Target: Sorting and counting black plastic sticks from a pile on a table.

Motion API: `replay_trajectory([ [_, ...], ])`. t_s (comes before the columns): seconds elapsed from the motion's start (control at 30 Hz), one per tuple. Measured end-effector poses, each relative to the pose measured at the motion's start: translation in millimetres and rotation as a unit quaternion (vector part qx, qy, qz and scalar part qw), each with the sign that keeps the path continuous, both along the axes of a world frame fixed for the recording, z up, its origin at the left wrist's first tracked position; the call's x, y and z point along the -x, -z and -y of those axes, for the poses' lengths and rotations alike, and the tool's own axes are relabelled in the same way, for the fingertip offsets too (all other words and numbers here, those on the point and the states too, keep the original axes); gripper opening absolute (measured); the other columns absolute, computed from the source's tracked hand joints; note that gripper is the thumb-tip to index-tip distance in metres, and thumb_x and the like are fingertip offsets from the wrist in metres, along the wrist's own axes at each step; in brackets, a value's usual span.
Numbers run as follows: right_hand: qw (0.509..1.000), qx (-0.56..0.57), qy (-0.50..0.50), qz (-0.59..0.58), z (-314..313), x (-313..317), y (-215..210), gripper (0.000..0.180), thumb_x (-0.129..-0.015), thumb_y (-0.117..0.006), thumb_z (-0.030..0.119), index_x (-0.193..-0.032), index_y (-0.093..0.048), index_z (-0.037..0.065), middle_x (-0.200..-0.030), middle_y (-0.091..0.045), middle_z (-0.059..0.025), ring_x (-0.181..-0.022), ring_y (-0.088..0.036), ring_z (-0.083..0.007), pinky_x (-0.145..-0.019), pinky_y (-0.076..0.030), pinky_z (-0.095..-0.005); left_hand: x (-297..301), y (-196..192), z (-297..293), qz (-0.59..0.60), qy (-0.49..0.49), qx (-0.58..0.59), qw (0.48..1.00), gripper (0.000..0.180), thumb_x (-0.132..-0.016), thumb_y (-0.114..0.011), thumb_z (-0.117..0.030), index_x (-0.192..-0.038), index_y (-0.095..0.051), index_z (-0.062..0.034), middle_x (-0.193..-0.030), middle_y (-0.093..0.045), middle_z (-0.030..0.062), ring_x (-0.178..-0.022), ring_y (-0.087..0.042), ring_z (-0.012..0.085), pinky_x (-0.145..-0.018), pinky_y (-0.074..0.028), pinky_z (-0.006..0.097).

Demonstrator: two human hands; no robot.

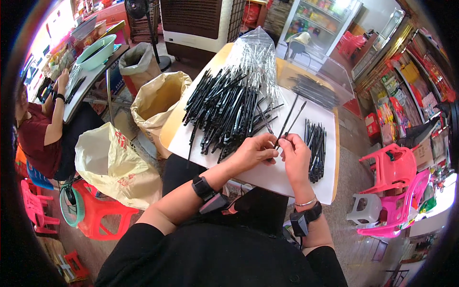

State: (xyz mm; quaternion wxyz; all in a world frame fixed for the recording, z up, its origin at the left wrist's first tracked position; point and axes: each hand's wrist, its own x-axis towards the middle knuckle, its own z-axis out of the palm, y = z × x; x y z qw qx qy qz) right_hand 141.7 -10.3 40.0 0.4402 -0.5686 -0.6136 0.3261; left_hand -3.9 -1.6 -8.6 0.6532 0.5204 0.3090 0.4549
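White table [267, 179], two hands [275, 153], two thin black sticks [288, 117].

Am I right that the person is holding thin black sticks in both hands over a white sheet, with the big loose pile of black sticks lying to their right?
Not quite. The head view shows the big loose pile lying to the person's left; only a small neat bundle lies to their right. The rest holds: the left hand and right hand hold thin black sticks over the white sheet.
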Motion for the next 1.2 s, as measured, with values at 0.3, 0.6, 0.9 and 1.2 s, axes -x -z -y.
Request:
replay_trajectory([
  [0.3, 0.925, -0.178, -0.056, 0.332, -43.6, -39.9, 13.4, 0.015, -0.081, -0.054, 0.006, -0.093, -0.063, 0.005, -0.085, -0.061, -0.0080, -0.078, -0.061, -0.0219, -0.064, -0.049, -0.0316, -3.0, 0.8, -4.2, 0.073, -0.069, 0.019, 0.995, 0.014, -0.087, -0.057, -0.001, -0.100, -0.051, 0.0014, -0.083, -0.057, 0.0047, -0.073, -0.063, 0.0134, -0.062, -0.055, 0.027],
  [0.6, 0.747, -0.297, -0.216, 0.553, -69.2, -41.8, 16.4, 0.006, -0.070, -0.054, 0.005, -0.075, -0.055, 0.008, -0.080, -0.053, -0.0055, -0.078, -0.056, -0.0223, -0.066, -0.051, -0.0322, 2.5, 0.7, -4.3, 0.017, -0.064, 0.017, 0.998, 0.020, -0.089, -0.056, -0.002, -0.107, -0.051, 0.0024, -0.091, -0.059, 0.0066, -0.081, -0.064, 0.0155, -0.070, -0.055, 0.028],
  [0.9, 0.802, -0.383, -0.203, 0.411, -71.2, -43.7, 0.7, 0.008, -0.081, -0.051, 0.004, -0.088, -0.055, 0.005, -0.089, -0.060, -0.0082, -0.078, -0.060, -0.0230, -0.067, -0.051, -0.0322, 4.6, 2.1, -4.6, 0.055, -0.052, 0.024, 0.997, 0.015, -0.088, -0.057, -0.002, -0.102, -0.053, 0.0009, -0.089, -0.058, 0.0050, -0.081, -0.063, 0.0148, -0.071, -0.056, 0.028],
  [1.2, 0.971, -0.090, 0.024, -0.219, -49.0, -44.6, 4.1, 0.007, -0.090, -0.052, 0.007, -0.094, -0.051, 0.001, -0.084, -0.060, -0.0072, -0.067, -0.056, -0.0106, -0.059, -0.051, -0.0254, 2.3, 1.3, -4.8, 0.047, -0.056, 0.017, 0.997, 0.014, -0.087, -0.056, -0.001, -0.101, -0.054, 0.0012, -0.086, -0.058, 0.0045, -0.077, -0.063, 0.0141, -0.068, -0.055, 0.028],
])
